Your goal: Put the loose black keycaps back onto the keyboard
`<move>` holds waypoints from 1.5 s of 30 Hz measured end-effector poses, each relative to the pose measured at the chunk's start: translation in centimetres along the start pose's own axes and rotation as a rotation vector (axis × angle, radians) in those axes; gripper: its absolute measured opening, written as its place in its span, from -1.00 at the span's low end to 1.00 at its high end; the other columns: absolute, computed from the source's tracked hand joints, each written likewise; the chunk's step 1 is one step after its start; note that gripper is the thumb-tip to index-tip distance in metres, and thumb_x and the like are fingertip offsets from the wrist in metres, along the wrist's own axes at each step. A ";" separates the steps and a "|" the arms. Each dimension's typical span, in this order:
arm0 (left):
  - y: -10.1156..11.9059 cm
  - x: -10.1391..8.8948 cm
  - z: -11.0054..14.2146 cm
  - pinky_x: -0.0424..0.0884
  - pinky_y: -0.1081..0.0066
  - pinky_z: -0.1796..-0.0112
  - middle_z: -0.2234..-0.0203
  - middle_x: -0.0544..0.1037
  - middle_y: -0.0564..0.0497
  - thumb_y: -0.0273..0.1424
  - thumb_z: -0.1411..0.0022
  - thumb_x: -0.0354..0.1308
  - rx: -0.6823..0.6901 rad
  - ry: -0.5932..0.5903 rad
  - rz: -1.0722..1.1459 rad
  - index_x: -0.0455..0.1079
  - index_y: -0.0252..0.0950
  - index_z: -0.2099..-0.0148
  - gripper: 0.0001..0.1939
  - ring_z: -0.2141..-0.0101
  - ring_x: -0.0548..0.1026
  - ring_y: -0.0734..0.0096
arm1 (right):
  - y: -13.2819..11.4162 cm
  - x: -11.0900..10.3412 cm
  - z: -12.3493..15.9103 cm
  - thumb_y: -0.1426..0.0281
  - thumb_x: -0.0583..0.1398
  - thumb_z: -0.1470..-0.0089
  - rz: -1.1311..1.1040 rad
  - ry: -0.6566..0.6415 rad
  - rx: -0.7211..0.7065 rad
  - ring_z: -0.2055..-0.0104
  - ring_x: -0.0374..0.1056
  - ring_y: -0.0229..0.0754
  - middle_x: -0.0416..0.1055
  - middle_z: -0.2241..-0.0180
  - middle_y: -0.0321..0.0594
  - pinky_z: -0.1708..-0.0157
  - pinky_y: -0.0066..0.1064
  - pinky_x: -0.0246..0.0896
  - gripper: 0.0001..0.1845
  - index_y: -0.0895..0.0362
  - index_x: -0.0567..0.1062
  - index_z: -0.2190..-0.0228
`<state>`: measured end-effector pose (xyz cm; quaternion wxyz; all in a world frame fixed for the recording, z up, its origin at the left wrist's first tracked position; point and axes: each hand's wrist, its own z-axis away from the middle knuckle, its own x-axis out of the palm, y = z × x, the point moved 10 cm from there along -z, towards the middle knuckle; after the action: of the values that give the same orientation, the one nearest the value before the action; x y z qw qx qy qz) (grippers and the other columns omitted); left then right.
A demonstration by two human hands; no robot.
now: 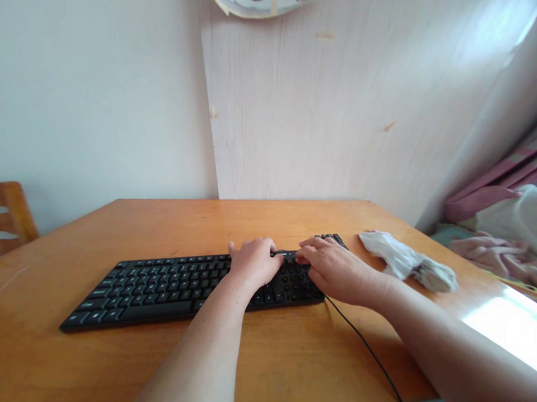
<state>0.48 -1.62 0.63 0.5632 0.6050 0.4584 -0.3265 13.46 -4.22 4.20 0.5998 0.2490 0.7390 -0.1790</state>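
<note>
Palm down, my left hand (254, 263) lies over the right half of a black computer keyboard (156, 288), its thumb reaching toward the number pad; the other fingers are mostly out of my sight, so I cannot tell whether they grasp anything. My right hand (337, 269) rests over the number pad, fingers loosely bent and pointing left. I cannot tell if it has closed on something, and beyond its knuckles shows a small dark piece (340, 240), too covered to identify.

The keyboard stretches lengthwise across the middle of the counter (276, 356), a long flat plastic slab with rows of squarish keys and pale lettering. From near its front right corner a thin black cable (366, 343) runs in a smooth curve to the counter's near edge. The counter is orange-brown wood, glossy, with a bright glare by its right edge.

Toward that edge lies a crumpled white cloth (395, 254), soft and creased, with a greyish bunched end. Near the left edge I see a thin pale string (7, 282). Past the far edge stands a wood-grain panel (286, 116), smooth and whitish, under a fruit picture (276, 2) with a curved lower edge.
</note>
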 end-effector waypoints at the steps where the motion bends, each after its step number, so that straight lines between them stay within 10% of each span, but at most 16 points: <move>1: 0.0 0.1 0.0 -0.14 -0.31 -0.14 0.15 0.60 0.00 -0.11 -0.18 0.10 0.000 -0.002 -0.004 0.46 -0.08 0.21 -0.76 0.06 0.45 0.05 | 0.3 -0.1 0.0 0.54 0.05 -0.07 -0.011 0.006 0.010 0.02 0.31 -0.05 0.44 0.11 -0.02 0.01 -0.24 0.08 -0.71 0.18 0.49 0.21; 33: -0.3 0.0 -0.2 -0.12 -0.30 -0.11 0.17 0.61 0.01 -0.11 -0.18 0.10 0.008 0.009 -0.004 0.47 -0.07 0.22 -0.77 0.08 0.48 0.03 | 2.8 -0.3 0.2 0.51 0.04 -0.12 -0.089 -0.014 0.101 0.15 0.37 -0.12 0.49 0.27 -0.10 0.10 -0.31 0.14 -0.75 0.16 0.50 0.25; 45: -0.2 -0.3 -0.2 -0.02 -0.22 -0.12 0.13 0.61 -0.01 -0.14 -0.19 0.07 0.027 0.009 -0.015 0.47 -0.07 0.21 -0.77 0.04 0.47 0.02 | 15.4 -2.9 2.6 0.48 0.02 -0.13 -0.152 0.397 0.524 0.08 0.37 -0.10 0.54 0.19 -0.16 0.10 -0.31 0.21 -0.67 0.12 0.46 0.10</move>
<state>0.19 -1.48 0.83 0.5507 0.6104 0.4610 -0.3341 24.98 6.38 6.94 0.3445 0.3690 0.7869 -0.3550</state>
